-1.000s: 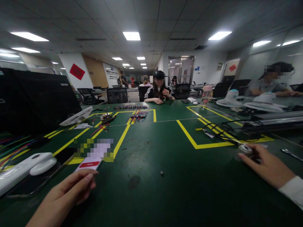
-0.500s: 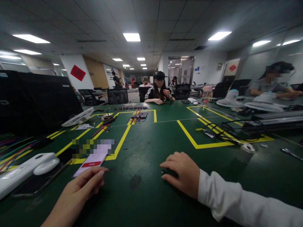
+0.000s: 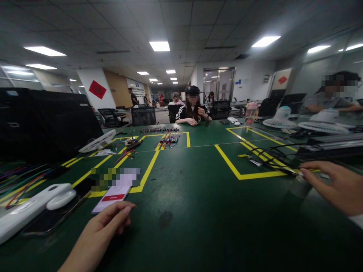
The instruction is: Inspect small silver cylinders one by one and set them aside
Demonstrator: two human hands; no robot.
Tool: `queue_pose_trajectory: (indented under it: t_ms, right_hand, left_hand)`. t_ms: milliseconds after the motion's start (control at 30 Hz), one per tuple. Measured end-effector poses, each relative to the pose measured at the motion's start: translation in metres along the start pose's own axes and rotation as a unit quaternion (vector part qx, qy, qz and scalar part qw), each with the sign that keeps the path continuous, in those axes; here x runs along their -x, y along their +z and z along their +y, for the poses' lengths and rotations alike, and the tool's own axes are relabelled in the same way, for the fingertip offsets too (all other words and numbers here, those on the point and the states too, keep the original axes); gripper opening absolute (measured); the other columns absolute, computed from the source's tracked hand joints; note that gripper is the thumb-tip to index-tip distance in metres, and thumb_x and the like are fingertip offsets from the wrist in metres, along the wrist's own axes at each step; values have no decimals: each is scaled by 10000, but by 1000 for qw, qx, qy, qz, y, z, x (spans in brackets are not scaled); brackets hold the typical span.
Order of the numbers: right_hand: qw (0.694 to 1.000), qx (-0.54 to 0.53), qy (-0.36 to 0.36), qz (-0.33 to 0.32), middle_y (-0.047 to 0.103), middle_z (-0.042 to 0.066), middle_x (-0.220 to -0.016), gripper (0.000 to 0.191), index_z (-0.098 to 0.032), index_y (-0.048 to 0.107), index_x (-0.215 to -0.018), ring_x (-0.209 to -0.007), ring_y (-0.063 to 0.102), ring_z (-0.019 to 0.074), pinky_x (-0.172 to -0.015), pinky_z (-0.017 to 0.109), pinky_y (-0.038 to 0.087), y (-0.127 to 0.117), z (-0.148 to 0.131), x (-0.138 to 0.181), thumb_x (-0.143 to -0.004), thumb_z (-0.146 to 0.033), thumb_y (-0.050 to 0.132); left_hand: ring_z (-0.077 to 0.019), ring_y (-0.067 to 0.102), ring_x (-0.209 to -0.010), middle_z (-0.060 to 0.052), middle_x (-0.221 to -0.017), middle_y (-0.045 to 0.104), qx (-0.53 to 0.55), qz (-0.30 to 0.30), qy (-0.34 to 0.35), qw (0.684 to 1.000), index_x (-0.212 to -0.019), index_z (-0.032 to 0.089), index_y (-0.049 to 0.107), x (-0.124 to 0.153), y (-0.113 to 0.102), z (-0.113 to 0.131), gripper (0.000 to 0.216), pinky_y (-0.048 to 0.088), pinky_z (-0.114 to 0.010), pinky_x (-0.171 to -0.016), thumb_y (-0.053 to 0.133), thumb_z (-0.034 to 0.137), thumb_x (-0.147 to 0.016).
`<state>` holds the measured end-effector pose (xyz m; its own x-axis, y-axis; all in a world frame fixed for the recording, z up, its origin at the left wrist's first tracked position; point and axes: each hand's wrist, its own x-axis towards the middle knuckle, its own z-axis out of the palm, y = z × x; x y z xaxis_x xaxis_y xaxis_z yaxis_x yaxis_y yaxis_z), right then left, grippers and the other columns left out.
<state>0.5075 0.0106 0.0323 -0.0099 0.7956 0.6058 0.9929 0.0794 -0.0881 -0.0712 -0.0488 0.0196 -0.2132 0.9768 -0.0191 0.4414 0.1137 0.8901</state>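
Observation:
My left hand [image 3: 113,226] lies low on the left, fingers curled and thumb pressed to the index finger. Whatever it may pinch is hidden. Just beyond it lies a phone [image 3: 112,197] with a lit screen showing a red bar, partly blurred out. Over at the right edge, my right hand [image 3: 337,185] stretches out, fingers extended at the top of a small silvery cylinder [image 3: 299,187] standing on the green table. The fingers look apart, and I cannot tell whether their tips touch the cylinder.
Yellow tape [image 3: 258,175] marks areas on the green table [image 3: 184,219]. Black cables [image 3: 269,156] lie beyond the cylinder. At left are a white device [image 3: 31,207], a dark phone [image 3: 48,223] and a black computer case [image 3: 42,124]. Wired parts [image 3: 170,140] lie mid-table; a person [image 3: 193,109] sits opposite.
My right hand has moved from mid-table to the cylinder at the right. The small dark thing between its finger and thumb no longer shows. My left hand keeps its pose; the view has shifted slightly.

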Motion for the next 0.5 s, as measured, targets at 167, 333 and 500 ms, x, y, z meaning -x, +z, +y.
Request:
queue_pose_trajectory:
  t_ms: [167, 333, 500]
  right_hand:
    - [961, -7, 220, -166, 649, 28, -942, 531, -306, 637, -1012, -765, 602, 227, -687, 358, 452, -7, 23, 0, -684, -670, 433]
    - [961, -55, 226, -153, 668, 21, -892, 581, -291, 673, -928, -760, 618, 238, -684, 357, 464, -15, 13, -5, -608, -731, 470]
    - [960, -89, 216, -154, 663, 58, -945, 522, -263, 669, -978, -785, 627, 220, -696, 335, 458, -25, 8, -3, -678, -663, 519]
  left_hand:
    - [-176, 541, -571, 30, -645, 625, -10, 6, 2, 1000, -964, 233, 625, 1, -3, 0, 364, 416, -253, -510, 563, 532, -767]
    - [-173, 538, -553, 32, -626, 626, 4, 4, -6, 1000, -950, 233, 630, 0, -4, -4, 366, 412, -246, -483, 588, 533, -745]
    - [-182, 534, -531, 40, -576, 629, 27, 47, -2, 999, -872, 250, 662, 1, 2, -1, 333, 406, -253, -475, 631, 535, -704]
